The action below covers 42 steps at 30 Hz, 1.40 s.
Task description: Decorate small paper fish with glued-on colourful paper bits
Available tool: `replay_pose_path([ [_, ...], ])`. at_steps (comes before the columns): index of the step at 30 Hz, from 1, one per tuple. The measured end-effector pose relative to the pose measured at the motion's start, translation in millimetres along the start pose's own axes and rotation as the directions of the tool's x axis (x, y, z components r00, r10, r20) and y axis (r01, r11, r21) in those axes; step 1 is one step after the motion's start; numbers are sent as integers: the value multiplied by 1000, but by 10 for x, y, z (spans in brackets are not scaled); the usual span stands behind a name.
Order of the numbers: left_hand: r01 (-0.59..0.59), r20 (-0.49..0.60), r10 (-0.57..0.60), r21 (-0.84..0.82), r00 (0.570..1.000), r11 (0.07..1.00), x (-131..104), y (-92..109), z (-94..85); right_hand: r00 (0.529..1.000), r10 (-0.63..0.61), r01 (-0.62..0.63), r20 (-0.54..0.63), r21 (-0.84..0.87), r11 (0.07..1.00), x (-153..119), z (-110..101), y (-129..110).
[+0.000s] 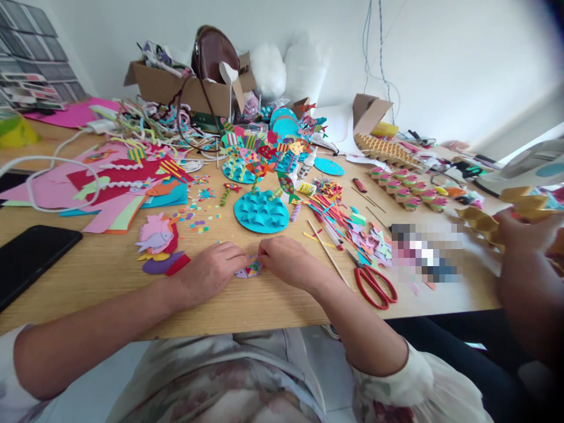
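Note:
A small decorated paper fish [247, 270], lilac at the head with colourful triangles on its body, is between my two hands near the table's front edge. My left hand [214, 269] holds it from the left, fingers bent and pressed together at its edge. From the right, my right hand [284, 259] is closed at its tail end, fingertips curled down and partly hidden. Just beyond them sits a turquoise round base [261, 212] with raised paper waves and pipe-cleaner stems carrying paper fish. Left of my left hand is a pile of cut-out paper fish [157, 235].
Red-handled scissors [374, 288] and a thin wooden stick [328, 252] lie to the right. Paper strips [332, 214] and scraps are near them. A black phone [35, 258] rests at left. Another person's hand [526, 235] holds egg-carton pieces at far right.

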State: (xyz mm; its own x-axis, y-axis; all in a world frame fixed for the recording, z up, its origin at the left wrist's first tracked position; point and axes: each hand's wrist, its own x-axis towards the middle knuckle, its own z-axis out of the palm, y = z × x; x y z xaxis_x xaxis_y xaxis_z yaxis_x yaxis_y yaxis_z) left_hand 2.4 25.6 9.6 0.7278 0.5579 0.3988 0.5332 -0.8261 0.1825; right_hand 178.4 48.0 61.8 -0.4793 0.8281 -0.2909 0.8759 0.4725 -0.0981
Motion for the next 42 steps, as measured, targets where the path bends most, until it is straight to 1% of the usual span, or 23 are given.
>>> replay_pose_path([
  [9, 6, 9, -6, -2, 1000, 1000, -16, -9, 15, 999, -32, 30, -30, -54, 998, 9, 22, -11],
  [19, 12, 22, -11, -6, 1000, 1000, -17, -11, 9, 999, -37, 33, -31, -105, 994, 3, 20, -39],
  [24, 8, 22, -9, 8, 1000, 1000, -10, -2, 17, 1000, 0, -1, -6, -93, 996, -7, -13, -63],
  [31, 5, 28, -5, 2, 1000, 1000, -22, -5, 15, 1000, 21, -22, -17, -42, 999, -33, -26, -68],
  [38, 1, 32, -2, 5, 999, 1000, -18, -4, 13, 999, -21, 20, -35, -43, 999, -52, -13, 19],
  [42, -1, 40, 0, 19, 999, 1000, -8, -7, 11, 1000, -7, 7, -21, -23, 1000, -44, 2, 35],
])
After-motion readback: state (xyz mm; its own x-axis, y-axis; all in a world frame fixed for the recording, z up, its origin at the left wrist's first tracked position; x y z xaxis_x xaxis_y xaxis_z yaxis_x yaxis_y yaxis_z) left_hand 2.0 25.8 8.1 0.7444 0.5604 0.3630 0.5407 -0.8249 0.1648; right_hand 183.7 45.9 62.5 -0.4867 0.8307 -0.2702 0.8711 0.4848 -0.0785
